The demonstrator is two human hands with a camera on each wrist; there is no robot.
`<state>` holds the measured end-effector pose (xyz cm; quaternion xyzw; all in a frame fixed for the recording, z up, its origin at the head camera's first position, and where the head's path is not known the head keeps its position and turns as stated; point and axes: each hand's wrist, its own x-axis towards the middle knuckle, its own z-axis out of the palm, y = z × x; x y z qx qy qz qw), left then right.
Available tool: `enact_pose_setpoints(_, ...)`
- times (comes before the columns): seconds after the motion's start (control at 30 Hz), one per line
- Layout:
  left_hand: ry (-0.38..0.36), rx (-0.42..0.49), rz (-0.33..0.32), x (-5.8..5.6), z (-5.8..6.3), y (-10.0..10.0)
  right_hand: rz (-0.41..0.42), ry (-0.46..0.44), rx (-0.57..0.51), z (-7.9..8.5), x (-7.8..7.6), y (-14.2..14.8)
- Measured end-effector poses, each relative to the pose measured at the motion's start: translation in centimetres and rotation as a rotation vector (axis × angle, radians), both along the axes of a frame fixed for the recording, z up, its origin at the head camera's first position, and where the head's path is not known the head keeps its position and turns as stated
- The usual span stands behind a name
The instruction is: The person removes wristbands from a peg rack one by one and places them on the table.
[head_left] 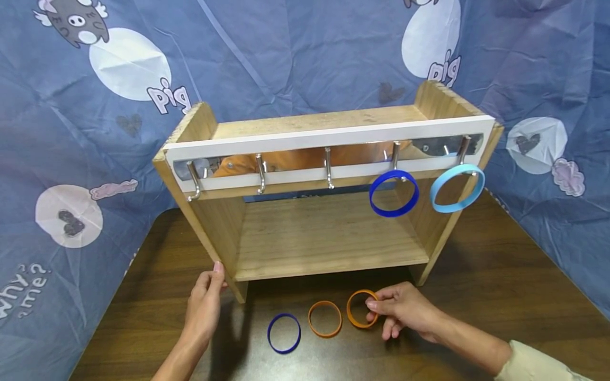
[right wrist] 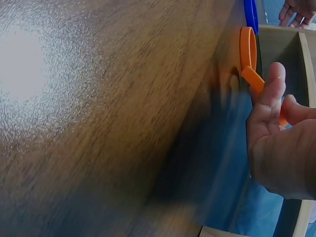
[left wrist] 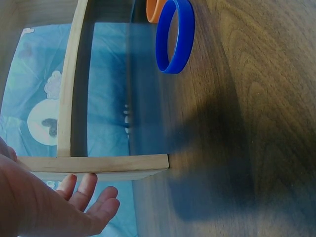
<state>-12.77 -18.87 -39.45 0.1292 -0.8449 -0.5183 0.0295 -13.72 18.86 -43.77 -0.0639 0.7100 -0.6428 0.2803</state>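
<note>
My right hand point(head_left: 405, 310) pinches an orange silicone wristband point(head_left: 351, 314) by its right side, just in front of the wooden shelf point(head_left: 329, 227). To its left, a second orange wristband point(head_left: 310, 320) and a dark blue wristband point(head_left: 269, 338) lie on the table. My left hand point(head_left: 205, 301) grips the lower front edge of the shelf's left side panel; in the left wrist view its fingers point(left wrist: 85, 190) are against the panel's outer face. Across the shelf's top runs a hook rail point(head_left: 286, 138). A blue wristband point(head_left: 370, 201) and a light blue wristband point(head_left: 433, 198) hang from its two right hooks.
The other hooks, such as the middle hook point(head_left: 328, 168), carry no band. The shelf stands on a dark wooden table point(head_left: 157, 264). A blue printed cloth point(head_left: 286, 58) hangs behind and on both sides.
</note>
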Motion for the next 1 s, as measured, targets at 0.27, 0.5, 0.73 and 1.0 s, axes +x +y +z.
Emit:
enact_pose_setpoints(0.27, -0.004, -0.001, 0.002, 0.05, -0.06, -0.01, -0.004, -0.012, 0.021, -0.21, -0.19, 0.40)
enact_pose_setpoints(0.5, -0.007, 0.005, 0.000, 0.03, -0.04, -0.08, -0.026, 0.002, 0.064, -0.34, -0.23, 0.32)
enact_pose_setpoints(0.73, -0.009, 0.005, -0.006, -0.02, 0.00, -0.05, -0.042, 0.097, 0.207, -0.48, -0.35, 0.11)
enact_pose_setpoints(1.0, -0.011, 0.008, -0.001, -0.01, 0.01, -0.02, -0.064, 0.161, 0.352, -0.61, -0.25, -0.38)
